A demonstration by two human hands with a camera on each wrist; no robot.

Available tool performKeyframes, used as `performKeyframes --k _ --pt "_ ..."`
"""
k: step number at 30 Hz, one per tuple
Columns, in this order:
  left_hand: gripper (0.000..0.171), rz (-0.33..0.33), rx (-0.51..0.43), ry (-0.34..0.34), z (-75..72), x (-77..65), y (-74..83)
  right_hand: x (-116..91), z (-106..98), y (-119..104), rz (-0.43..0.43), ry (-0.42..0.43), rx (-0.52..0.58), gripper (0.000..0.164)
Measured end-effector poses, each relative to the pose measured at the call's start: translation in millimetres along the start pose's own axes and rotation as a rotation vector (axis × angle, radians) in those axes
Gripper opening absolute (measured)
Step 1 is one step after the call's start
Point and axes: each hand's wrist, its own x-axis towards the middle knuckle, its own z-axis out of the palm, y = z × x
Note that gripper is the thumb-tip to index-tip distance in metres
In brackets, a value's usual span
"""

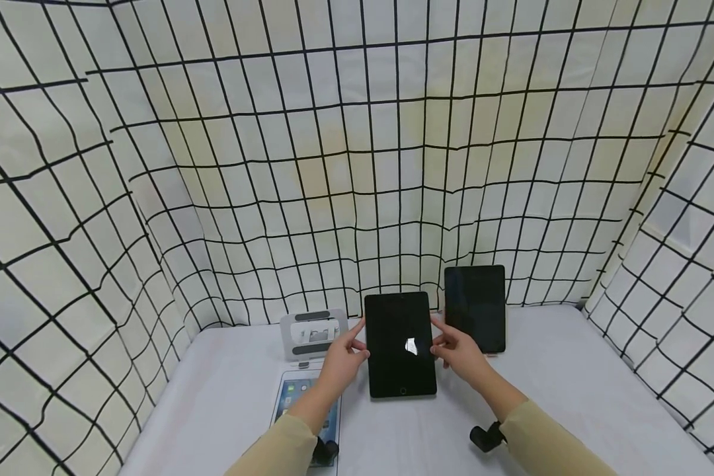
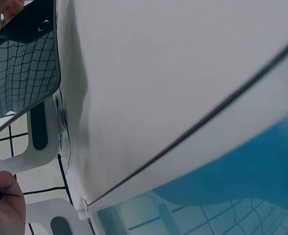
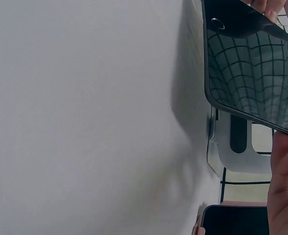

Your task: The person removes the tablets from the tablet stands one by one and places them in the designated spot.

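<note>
A black tablet [image 1: 400,350] with a round home button stands tilted back near the rear of the table. My left hand [image 1: 344,357] holds its left edge between thumb and fingers. On the opposite edge, my right hand [image 1: 459,354] grips it the same way. Behind the tablet, the right wrist view shows part of a grey stand [image 3: 227,161] with a dark pad; whether the tablet touches it I cannot tell. Below my left forearm lies a white tablet [image 1: 294,390] with its screen lit, partly covered by the arm.
A grey stand [image 1: 287,337] with dark pads stands at the back left, behind the white tablet. At the back right another dark-screened tablet [image 1: 476,307] leans upright, with a pinkish piece at its foot. A grid-patterned curtain [image 1: 387,152] encloses the white table [image 1: 410,436].
</note>
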Motion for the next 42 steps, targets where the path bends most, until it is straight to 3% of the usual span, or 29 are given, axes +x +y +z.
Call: performKeyframes --k 17,27,38,42 --pt "0.070 -0.047 -0.019 -0.039 -1.6 -21.0 5.0 -19.8 -5.0 -2.3 0.017 -0.078 0.042 0.064" --pt "0.071 -0.055 -0.034 -0.125 -2.4 -33.4 9.0 -32.5 -5.6 4.9 0.064 -0.107 0.052 0.065" --pt "0.071 -0.088 -0.031 -0.153 -0.7 -47.2 2.3 -44.9 -2.6 9.4 0.105 -0.163 0.072 0.066" --pt "0.071 -0.129 -0.045 -0.154 -0.7 -52.9 3.1 -48.7 0.1 11.4 0.124 -0.178 0.086 0.067"
